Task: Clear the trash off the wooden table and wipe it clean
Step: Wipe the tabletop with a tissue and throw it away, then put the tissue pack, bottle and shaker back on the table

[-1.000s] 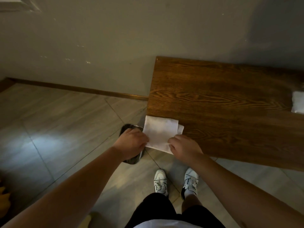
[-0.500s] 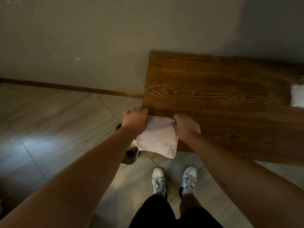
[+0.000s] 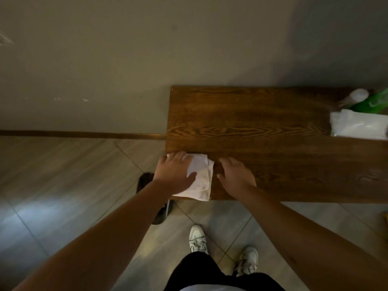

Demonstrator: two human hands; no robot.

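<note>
At the lower-left corner of the dark, grained wooden table point(image 3: 262, 127), near frame centre, a folded white wipe point(image 3: 200, 177) lies flat with its near edge drooping over the table's rim. The left hand point(image 3: 175, 175) presses it with fingers straight and spread; the right hand point(image 3: 235, 177) rests just beside it, fingers loosely bent, holding nothing. Thin, soft and limp, the wipe would likely bunch, so flat palm pressure suits it best.
</note>
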